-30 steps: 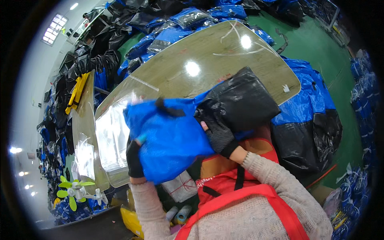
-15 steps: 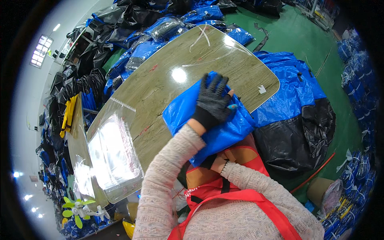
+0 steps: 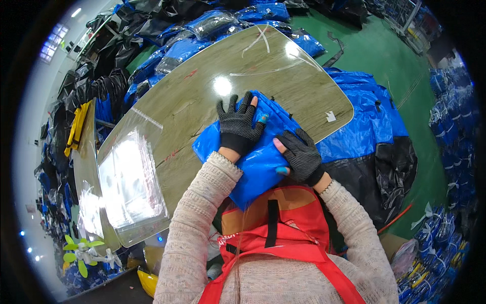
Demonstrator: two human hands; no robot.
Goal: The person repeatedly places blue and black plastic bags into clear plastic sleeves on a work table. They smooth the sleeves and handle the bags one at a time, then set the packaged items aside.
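Observation:
A folded blue plastic sheet or bag [image 3: 255, 169] lies at the near edge of the wood-patterned table [image 3: 197, 101], partly over the edge toward my lap. My left hand [image 3: 239, 124], in a black dotted glove with some fingertips bare, rests flat on its left part with the fingers spread. On its right edge lies my right hand [image 3: 302, 157], gloved the same way, palm down with fingers and thumb apart. Blue tape wraps a digit on each hand. The folded layers show between the hands and at the far edge of the bundle.
A stack of clear plastic bags [image 3: 131, 185] lies on the table's left. Large blue-and-black sheeting [image 3: 364, 131] hangs beside the right edge. Packed blue bundles [image 3: 185, 53] lie beyond the table, tied ones [image 3: 440, 238] at far right. A small green-bladed fan [image 3: 81, 253] stands lower left.
My right hand has come out from under the near side of the blue bundle onto its right edge. My left hand has slid left, and the bundle has shifted slightly left.

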